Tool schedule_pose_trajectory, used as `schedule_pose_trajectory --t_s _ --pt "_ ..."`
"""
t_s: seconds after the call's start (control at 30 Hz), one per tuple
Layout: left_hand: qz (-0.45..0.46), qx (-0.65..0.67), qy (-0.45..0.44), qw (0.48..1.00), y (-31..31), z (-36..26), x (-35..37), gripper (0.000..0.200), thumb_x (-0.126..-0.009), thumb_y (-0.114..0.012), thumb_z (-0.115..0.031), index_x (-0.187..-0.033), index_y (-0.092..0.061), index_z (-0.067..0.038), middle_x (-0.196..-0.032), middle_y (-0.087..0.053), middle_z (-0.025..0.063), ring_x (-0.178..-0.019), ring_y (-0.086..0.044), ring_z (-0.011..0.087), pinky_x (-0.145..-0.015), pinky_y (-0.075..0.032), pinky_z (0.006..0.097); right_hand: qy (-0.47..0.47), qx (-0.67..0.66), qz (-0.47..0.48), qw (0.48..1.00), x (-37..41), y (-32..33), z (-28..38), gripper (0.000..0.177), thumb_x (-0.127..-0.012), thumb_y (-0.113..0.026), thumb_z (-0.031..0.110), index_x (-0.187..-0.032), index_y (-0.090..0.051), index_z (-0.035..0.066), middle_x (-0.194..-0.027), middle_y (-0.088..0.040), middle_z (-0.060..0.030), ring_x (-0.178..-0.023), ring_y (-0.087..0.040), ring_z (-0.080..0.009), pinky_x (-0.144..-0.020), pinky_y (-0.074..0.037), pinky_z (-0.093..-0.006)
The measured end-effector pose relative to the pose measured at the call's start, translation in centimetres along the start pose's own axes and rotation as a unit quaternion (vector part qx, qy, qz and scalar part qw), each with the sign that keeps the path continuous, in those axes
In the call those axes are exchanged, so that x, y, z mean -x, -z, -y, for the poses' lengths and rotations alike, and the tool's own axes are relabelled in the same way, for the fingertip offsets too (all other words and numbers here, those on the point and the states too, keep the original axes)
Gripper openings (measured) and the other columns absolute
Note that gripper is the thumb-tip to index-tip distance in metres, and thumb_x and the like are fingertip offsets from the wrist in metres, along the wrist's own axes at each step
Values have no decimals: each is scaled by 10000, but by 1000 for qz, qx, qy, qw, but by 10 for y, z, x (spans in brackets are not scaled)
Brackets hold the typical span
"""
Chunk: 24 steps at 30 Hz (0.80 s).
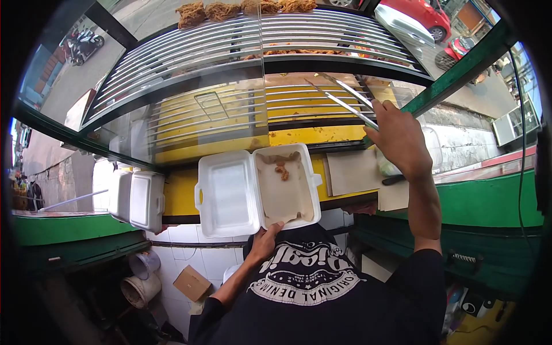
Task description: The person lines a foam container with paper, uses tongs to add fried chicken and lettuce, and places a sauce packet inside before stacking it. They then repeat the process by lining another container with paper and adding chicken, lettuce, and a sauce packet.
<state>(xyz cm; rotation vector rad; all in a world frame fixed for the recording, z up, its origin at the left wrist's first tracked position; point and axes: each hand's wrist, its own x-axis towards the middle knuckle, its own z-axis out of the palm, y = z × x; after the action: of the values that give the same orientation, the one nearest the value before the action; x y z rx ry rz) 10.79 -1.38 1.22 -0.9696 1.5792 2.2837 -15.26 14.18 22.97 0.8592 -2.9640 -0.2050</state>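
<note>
My left hand grips the near edge of an open white foam takeaway box, thumb over the rim. Brown paper lines the box's right half, and a small piece of fried food lies on it. Raised to the right of the box, my right hand is closed around metal tongs. The tongs' tips are apart with nothing visible between them, pointing into the glass display case over its slatted metal rack.
Fried pieces line the upper rack. A glass pane fronts the case's left side. Brown paper sheets and a black handle lie right of the box. More foam boxes stand left. A green post rises at right.
</note>
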Motion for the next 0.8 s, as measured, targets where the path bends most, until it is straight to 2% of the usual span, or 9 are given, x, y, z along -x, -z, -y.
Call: schedule_pose_trajectory --t_s 0.1,0.2,0.27,0.43,0.53,0.6,0.67,0.73,0.8 --pt "-6 -21 5 1000 -1 -12 9 475 -900 -535 -276 -1232 -507 62 -1172 -583 144 -1084 -517 212 -968 -373 291 -65 81 0 995 -69 -44 -5 382 -854 -632 211 -1167 -550 9 -1094 -616 -177 -925 -658 -335 -792 -541 -400" --pt "-17 -35 20 999 -3 -9 11 515 -894 -535 -327 -1234 -513 59 -1170 -588 157 -1076 -524 228 -963 -377 295 -79 115 114 984 -128 -62 -7 338 -896 -558 178 -1205 -568 40 -1226 -582 -175 -1037 -636 -319 -842 -534 -411" --pt "-45 -3 -12 999 -6 -10 12 216 -856 -606 -277 -869 -555 -68 -665 -389 -61 -580 -320 70 -505 -240 250 -126 86 -47 987 -157 -95 -17 360 -915 -506 155 -1262 -561 73 -1335 -519 -175 -1153 -574 -332 -882 -516 -447" --pt "-17 -5 13 1000 -6 -17 15 248 -870 -593 -292 -929 -570 -52 -685 -389 -58 -607 -323 77 -534 -253 250 -133 88 -34 987 -171 -105 -17 410 -913 -515 165 -1318 -531 103 -1375 -485 -169 -1233 -505 -356 -906 -498 -472" --pt "-9 -21 -5 1000 -6 -20 16 277 -879 -581 -311 -953 -577 -44 -695 -396 -57 -626 -336 84 -550 -266 253 -121 84 -130 980 -145 -94 -12 369 -904 -518 158 -1263 -570 94 -1333 -518 -180 -1161 -564 -348 -873 -517 -460" --pt "26 -81 57 995 -2 -26 16 554 -902 -549 -380 -1262 -519 40 -1194 -589 155 -1105 -525 225 -979 -370 298 -100 35 -9 994 -120 -64 -5 326 -882 -525 136 -1194 -598 79 -1259 -561 -205 -1050 -628 -344 -831 -533 -445" --pt "35 -78 59 995 -4 -28 15 554 -908 -548 -379 -1269 -513 39 -1202 -585 152 -1115 -520 226 -986 -365 300 -86 84 57 991 -98 -59 -9 300 -860 -542 125 -1150 -595 68 -1131 -615 -191 -918 -661 -345 -784 -542 -436" --pt "44 -77 63 994 -6 -29 13 554 -915 -547 -378 -1276 -506 39 -1209 -582 149 -1125 -515 227 -993 -361 301 -15 71 -85 994 -59 -53 -8 216 -855 -562 128 -1040 -621 34 -947 -649 -133 -855 -670 -327 -720 -555 -425" --pt "44 -63 50 996 -8 -29 13 540 -930 -540 -374 -1279 -505 37 -1209 -581 145 -1124 -515 227 -1003 -357 306 0 23 -51 998 -23 -22 0 243 -844 -570 136 -1063 -573 31 -935 -622 -130 -787 -656 -338 -703 -545 -433"
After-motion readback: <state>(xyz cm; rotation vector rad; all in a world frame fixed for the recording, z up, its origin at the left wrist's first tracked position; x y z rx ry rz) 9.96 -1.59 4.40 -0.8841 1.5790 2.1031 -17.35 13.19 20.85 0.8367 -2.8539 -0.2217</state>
